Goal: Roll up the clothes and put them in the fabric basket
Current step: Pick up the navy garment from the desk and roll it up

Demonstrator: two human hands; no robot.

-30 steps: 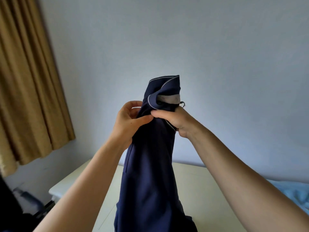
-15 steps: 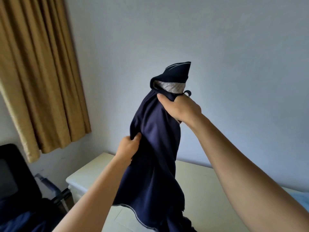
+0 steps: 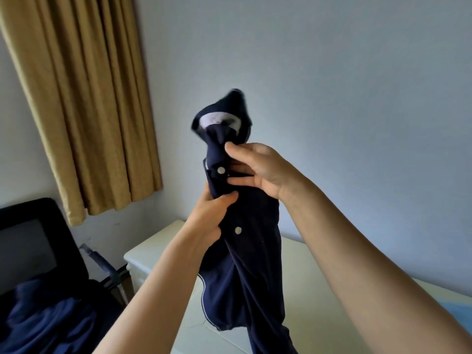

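A navy blue shirt with white piping and white snap buttons hangs bunched in the air in front of me, its collar with a grey inner lining at the top. My right hand grips it just below the collar, fingers wrapped around the fabric. My left hand clutches the button placket right beneath, touching the right hand's fingers. The shirt's lower end trails down to the cream table. No fabric basket is in view.
A black chair at the lower left carries another dark blue garment. Gold curtains hang at the upper left against a pale wall. Light blue bedding shows at the right edge.
My left hand has climbed up the shirt to just under my right hand. The right hand has shifted lower on the fabric, and the collar blurs with motion. My view has turned left.
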